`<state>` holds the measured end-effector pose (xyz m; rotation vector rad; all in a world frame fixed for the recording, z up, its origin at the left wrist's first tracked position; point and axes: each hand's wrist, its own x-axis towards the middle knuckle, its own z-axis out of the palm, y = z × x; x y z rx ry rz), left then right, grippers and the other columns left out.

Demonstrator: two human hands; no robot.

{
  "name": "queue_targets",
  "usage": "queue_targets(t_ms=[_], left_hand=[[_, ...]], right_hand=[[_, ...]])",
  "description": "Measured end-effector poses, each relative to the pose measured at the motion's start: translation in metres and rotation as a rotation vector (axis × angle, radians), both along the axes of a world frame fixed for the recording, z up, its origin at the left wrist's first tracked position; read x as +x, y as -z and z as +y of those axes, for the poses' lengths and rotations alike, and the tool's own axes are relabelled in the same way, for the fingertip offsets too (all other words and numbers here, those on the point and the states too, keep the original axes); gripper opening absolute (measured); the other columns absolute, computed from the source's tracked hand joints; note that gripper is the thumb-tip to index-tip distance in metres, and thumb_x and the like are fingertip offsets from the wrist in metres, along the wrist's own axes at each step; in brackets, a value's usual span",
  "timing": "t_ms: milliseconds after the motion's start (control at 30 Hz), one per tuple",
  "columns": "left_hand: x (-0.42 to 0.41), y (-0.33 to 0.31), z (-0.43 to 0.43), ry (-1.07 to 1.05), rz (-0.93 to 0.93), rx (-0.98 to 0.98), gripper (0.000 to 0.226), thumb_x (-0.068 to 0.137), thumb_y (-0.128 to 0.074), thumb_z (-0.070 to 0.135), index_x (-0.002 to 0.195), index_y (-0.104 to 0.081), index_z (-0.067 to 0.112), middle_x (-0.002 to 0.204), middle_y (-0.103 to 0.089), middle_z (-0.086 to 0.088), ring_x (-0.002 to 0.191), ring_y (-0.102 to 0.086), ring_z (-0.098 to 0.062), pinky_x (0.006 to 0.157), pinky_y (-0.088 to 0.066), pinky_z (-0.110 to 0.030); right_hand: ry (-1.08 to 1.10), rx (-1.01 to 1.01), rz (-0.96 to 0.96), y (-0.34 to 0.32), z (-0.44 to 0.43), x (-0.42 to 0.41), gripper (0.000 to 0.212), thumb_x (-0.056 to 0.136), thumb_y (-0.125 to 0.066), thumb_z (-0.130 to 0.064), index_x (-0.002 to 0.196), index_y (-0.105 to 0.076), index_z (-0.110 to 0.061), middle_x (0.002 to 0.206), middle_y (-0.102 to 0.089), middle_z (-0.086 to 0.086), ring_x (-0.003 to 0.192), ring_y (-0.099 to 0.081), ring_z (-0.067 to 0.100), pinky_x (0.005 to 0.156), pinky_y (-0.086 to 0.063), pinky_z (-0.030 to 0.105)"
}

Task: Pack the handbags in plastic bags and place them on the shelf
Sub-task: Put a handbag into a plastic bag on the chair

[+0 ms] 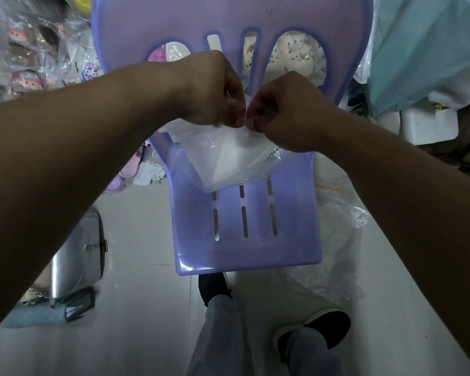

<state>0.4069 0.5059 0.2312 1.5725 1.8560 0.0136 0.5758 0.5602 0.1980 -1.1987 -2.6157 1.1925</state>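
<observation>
A clear plastic bag (pixel 228 158) with something white inside lies on the seat of a purple plastic chair (pixel 244 240). My left hand (pixel 215 90) and my right hand (pixel 285 109) meet above it, both pinching the bag's top edge with closed fingers. What the bag holds is too hazy to name. A silver handbag (pixel 76 256) with a buckle and chain strap rests on the floor at the lower left, beside a pale blue bag (pixel 38 316).
Loose clear plastic bags (pixel 326 253) lie on the floor right of the chair. Wrapped goods (pixel 33 55) pile up at the back left, and white boxes (pixel 429 126) with teal sheeting at the back right. My feet (pixel 315 332) stand on the pale tiled floor.
</observation>
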Motion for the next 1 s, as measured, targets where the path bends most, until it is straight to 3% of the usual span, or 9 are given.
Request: queue_targets(t_ms=[133, 200, 300, 467, 633, 700, 800, 933, 1000], left_hand=[[0.003, 0.004, -0.003, 0.023, 0.033, 0.006, 0.02, 0.09, -0.073, 0.032, 0.106, -0.069, 0.022, 0.103, -0.068, -0.002, 0.097, -0.063, -0.025, 0.082, -0.044, -0.027], [0.004, 0.006, -0.005, 0.018, 0.039, 0.013, 0.023, 0.093, -0.069, 0.031, 0.111, -0.069, 0.018, 0.107, -0.068, -0.005, 0.1, -0.062, -0.028, 0.085, -0.046, -0.029], [0.004, 0.006, -0.006, 0.01, 0.032, 0.02, 0.028, 0.091, -0.071, 0.033, 0.111, -0.072, 0.013, 0.107, -0.071, -0.007, 0.1, -0.063, -0.029, 0.093, -0.052, -0.036], [0.0, 0.002, -0.006, -0.048, -0.002, 0.041, 0.019, 0.082, -0.081, 0.037, 0.093, -0.077, 0.022, 0.081, -0.071, 0.01, 0.075, -0.063, -0.009, 0.08, -0.048, -0.026], [-0.001, 0.0, -0.006, -0.029, 0.002, 0.043, 0.019, 0.084, -0.079, 0.034, 0.097, -0.077, 0.021, 0.093, -0.075, 0.004, 0.085, -0.066, -0.015, 0.086, -0.051, -0.029], [0.001, -0.001, -0.006, -0.011, 0.015, 0.036, 0.021, 0.086, -0.078, 0.033, 0.1, -0.077, 0.018, 0.097, -0.075, 0.0, 0.09, -0.067, -0.019, 0.089, -0.052, -0.032], [0.004, -0.002, -0.007, 0.025, 0.029, 0.03, 0.024, 0.089, -0.073, 0.031, 0.105, -0.074, 0.013, 0.103, -0.073, -0.006, 0.098, -0.066, -0.027, 0.096, -0.053, -0.041], [0.011, -0.001, -0.007, 0.079, 0.056, 0.03, 0.015, 0.093, -0.064, 0.029, 0.098, -0.067, 0.015, 0.099, -0.068, -0.007, 0.095, -0.062, -0.032, 0.086, -0.051, -0.038], [0.012, -0.001, -0.007, 0.092, 0.067, 0.034, 0.019, 0.094, -0.064, 0.031, 0.099, -0.067, 0.014, 0.098, -0.067, -0.007, 0.094, -0.061, -0.032, 0.082, -0.049, -0.036]], right_hand=[[-0.038, 0.013, -0.012, -0.003, 0.001, 0.004, 0.013, 0.091, -0.072, -0.026, 0.099, -0.078, -0.018, 0.09, -0.072, -0.003, 0.082, -0.065, 0.009, 0.068, -0.045, 0.011], [-0.049, 0.016, -0.023, -0.005, 0.003, 0.007, 0.013, 0.09, -0.073, -0.029, 0.1, -0.076, -0.02, 0.088, -0.07, -0.007, 0.083, -0.064, 0.009, 0.067, -0.044, 0.013], [-0.06, 0.031, -0.039, -0.007, 0.006, 0.009, 0.015, 0.092, -0.071, -0.026, 0.103, -0.077, -0.019, 0.09, -0.069, -0.007, 0.088, -0.064, 0.009, 0.077, -0.044, 0.018], [-0.055, 0.066, -0.043, -0.003, 0.004, 0.011, 0.013, 0.094, -0.068, -0.021, 0.103, -0.077, -0.017, 0.088, -0.065, -0.009, 0.085, -0.06, 0.005, 0.062, -0.032, -0.001], [-0.065, 0.06, -0.018, -0.003, 0.002, 0.011, 0.012, 0.094, -0.068, -0.018, 0.102, -0.077, -0.014, 0.088, -0.068, -0.006, 0.081, -0.061, 0.006, 0.062, -0.035, -0.003], [-0.076, 0.047, -0.009, -0.004, 0.002, 0.013, 0.009, 0.093, -0.069, -0.02, 0.097, -0.076, -0.016, 0.081, -0.067, -0.009, 0.071, -0.059, -0.002, 0.057, -0.035, -0.005], [-0.088, 0.027, 0.011, -0.005, 0.0, 0.014, 0.006, 0.091, -0.07, -0.025, 0.09, -0.072, -0.02, 0.075, -0.064, -0.014, 0.063, -0.057, -0.009, 0.056, -0.037, 0.0], [-0.089, 0.056, 0.036, -0.006, -0.001, 0.012, 0.014, 0.092, -0.068, -0.024, 0.097, -0.075, -0.013, 0.089, -0.072, 0.003, 0.083, -0.065, 0.016, 0.072, -0.049, 0.025], [-0.08, 0.074, 0.026, -0.005, -0.001, 0.011, 0.015, 0.092, -0.067, -0.022, 0.099, -0.075, -0.012, 0.093, -0.072, 0.004, 0.086, -0.065, 0.018, 0.075, -0.05, 0.029]])
